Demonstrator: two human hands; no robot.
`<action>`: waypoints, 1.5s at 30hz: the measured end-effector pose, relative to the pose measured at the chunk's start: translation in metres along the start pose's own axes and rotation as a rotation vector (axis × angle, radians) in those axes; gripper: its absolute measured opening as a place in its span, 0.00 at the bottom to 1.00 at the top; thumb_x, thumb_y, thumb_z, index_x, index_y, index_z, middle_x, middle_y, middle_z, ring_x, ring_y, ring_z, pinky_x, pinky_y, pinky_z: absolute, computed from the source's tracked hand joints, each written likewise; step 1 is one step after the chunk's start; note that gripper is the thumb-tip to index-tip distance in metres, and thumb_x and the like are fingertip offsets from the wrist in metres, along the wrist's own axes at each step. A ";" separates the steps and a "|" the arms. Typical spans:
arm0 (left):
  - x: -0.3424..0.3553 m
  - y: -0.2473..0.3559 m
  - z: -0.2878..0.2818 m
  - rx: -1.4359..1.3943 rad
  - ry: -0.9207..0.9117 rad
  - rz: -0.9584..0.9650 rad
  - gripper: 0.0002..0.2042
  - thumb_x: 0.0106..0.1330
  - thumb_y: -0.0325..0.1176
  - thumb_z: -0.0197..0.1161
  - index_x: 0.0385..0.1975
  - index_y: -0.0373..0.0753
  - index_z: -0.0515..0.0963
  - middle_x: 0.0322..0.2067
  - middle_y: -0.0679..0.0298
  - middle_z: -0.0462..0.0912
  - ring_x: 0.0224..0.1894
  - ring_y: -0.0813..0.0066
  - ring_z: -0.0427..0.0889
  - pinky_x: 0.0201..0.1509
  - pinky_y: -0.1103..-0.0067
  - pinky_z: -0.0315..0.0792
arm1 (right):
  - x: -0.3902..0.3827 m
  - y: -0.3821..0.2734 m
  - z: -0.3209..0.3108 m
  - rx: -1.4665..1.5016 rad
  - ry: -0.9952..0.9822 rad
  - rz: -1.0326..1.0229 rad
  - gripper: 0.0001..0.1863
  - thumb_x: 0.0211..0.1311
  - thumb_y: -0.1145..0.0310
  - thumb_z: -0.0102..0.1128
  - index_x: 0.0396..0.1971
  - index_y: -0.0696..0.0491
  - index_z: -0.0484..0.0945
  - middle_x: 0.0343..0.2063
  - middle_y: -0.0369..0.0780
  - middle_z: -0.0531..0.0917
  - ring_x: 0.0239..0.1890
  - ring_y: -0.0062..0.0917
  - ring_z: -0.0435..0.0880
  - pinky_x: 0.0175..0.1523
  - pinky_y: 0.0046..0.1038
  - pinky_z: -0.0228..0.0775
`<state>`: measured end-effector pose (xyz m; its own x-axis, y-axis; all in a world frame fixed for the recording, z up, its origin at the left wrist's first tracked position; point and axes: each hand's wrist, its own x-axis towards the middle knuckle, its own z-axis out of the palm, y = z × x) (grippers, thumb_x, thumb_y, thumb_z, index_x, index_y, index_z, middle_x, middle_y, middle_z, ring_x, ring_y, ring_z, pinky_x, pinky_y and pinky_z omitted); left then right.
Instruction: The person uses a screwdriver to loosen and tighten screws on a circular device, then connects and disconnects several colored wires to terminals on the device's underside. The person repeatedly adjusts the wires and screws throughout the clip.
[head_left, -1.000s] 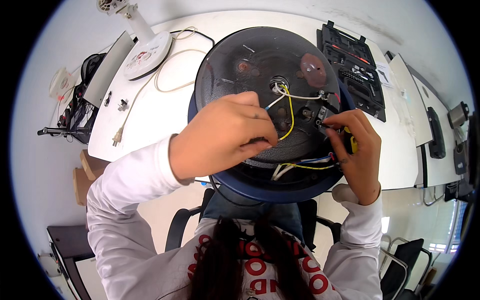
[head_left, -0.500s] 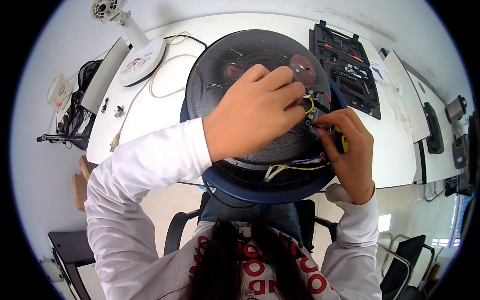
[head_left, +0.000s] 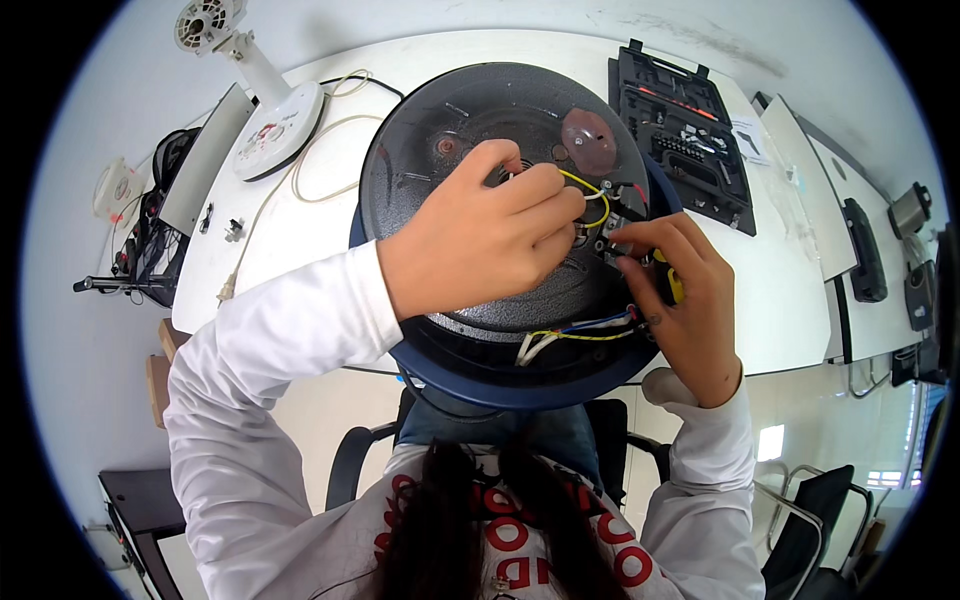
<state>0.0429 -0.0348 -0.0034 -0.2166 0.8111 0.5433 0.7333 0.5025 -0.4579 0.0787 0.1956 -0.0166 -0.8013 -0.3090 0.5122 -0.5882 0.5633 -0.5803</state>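
Just above the seated lap, the blue shell (head_left: pixel 490 393) overlaps the near edge of the white table (head_left: pixel 290 255), and the dark round plate (head_left: pixel 395 215) sits within it. At its near right side lies a bundle of white, blue and yellow wires (head_left: pixel 590 328), apart from my fingertips. My right hand (head_left: pixel 685 290) comes in from that side, thumb and forefinger curved almost together at a small dark block (head_left: pixel 603 242); whether they pinch it or merely touch it, I can't make out. A yellow-and-black tool handle (head_left: pixel 674 286) shows in the gap between them, and I can't tell what holds it. My left hand (head_left: pixel 480 240) reaches over the middle of the plate, fingers bent inward. Their tips are hidden from me, so I can't say how far that grip is open or whether it has anything. Past it, a yellow wire (head_left: pixel 607 205) loops toward the block. I read the step as handling wire ends around that block; the next move calls for a light, exact pinch, with my right hand steadying. My own left knuckles stand in the way, covering much of the wiring. Farther out on the right lies the open tool case (head_left: pixel 735 218), well apart from both hands; on the left, a pale corded plug (head_left: pixel 227 288) and, beyond that, a white fan stand (head_left: pixel 280 138).
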 end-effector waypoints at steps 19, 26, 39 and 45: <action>-0.009 0.002 -0.003 -0.039 0.011 0.020 0.13 0.47 0.33 0.68 0.36 0.44 0.85 0.36 0.69 0.79 0.38 0.74 0.76 0.50 0.69 0.70 | 0.002 0.002 0.005 -0.230 -0.076 -0.050 0.10 0.61 0.74 0.62 0.42 0.50 0.79 0.35 0.38 0.78 0.28 0.37 0.83 0.31 0.33 0.73; -0.013 0.007 0.003 -0.077 0.005 -0.037 0.11 0.49 0.37 0.72 0.32 0.44 0.83 0.33 0.70 0.77 0.38 0.73 0.75 0.48 0.69 0.69 | 0.002 0.000 0.006 -0.249 -0.076 -0.050 0.06 0.62 0.74 0.61 0.39 0.50 0.79 0.35 0.37 0.78 0.27 0.36 0.82 0.29 0.32 0.73; 0.002 0.020 0.000 -0.318 -0.135 -0.294 0.12 0.52 0.44 0.71 0.25 0.45 0.79 0.26 0.70 0.74 0.35 0.70 0.73 0.35 0.73 0.62 | 0.003 0.001 0.007 -0.264 -0.078 -0.074 0.07 0.62 0.74 0.61 0.39 0.49 0.78 0.35 0.37 0.77 0.27 0.37 0.82 0.29 0.34 0.72; 0.002 0.025 -0.005 -0.247 -0.155 -0.290 0.09 0.55 0.41 0.69 0.26 0.44 0.79 0.27 0.71 0.75 0.35 0.70 0.74 0.37 0.73 0.63 | 0.003 0.000 0.007 -0.252 -0.077 -0.070 0.07 0.61 0.74 0.61 0.39 0.49 0.79 0.34 0.37 0.78 0.27 0.37 0.82 0.29 0.34 0.72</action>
<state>0.0641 -0.0214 -0.0105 -0.5178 0.6916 0.5036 0.7564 0.6451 -0.1082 0.0753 0.1892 -0.0198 -0.7713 -0.4059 0.4902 -0.6044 0.7086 -0.3641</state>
